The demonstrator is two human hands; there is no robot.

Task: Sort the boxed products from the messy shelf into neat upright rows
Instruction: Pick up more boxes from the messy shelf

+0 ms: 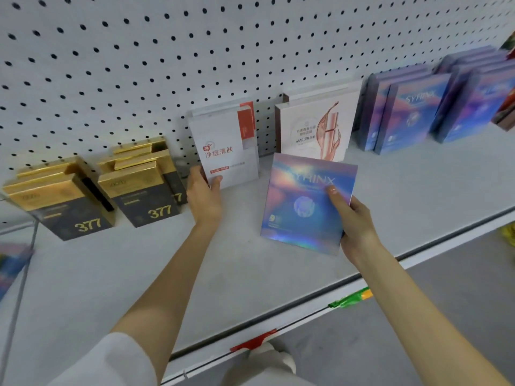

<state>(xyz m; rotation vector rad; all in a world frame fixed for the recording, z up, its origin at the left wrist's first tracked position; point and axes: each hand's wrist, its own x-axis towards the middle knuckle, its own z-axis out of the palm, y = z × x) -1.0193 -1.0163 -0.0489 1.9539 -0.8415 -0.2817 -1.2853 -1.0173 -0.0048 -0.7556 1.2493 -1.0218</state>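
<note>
Head cam: right hand (358, 227) grips a holographic box (303, 204) by its edge, held above the shelf (404, 185). Left hand (204, 195) pinches the white box (227, 151) standing by the pegboard. Looks mid-sort; I'd guess the holographic one goes next to the matching purple rows (404, 112) on the right.

White pegboard (111, 51) back wall w/ black holes, pale shelf (111, 274), grey floor (446, 288) below.

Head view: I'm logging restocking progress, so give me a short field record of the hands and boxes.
left hand: grips lower left corner of white box
right hand: holds holographic SYRINX box, thumb on its front
shelf left: black-and-gold boxes, two rows
shelf middle: MARUBI box, upright
shelf right: blue-purple SYRINX boxes, upright rows
</note>
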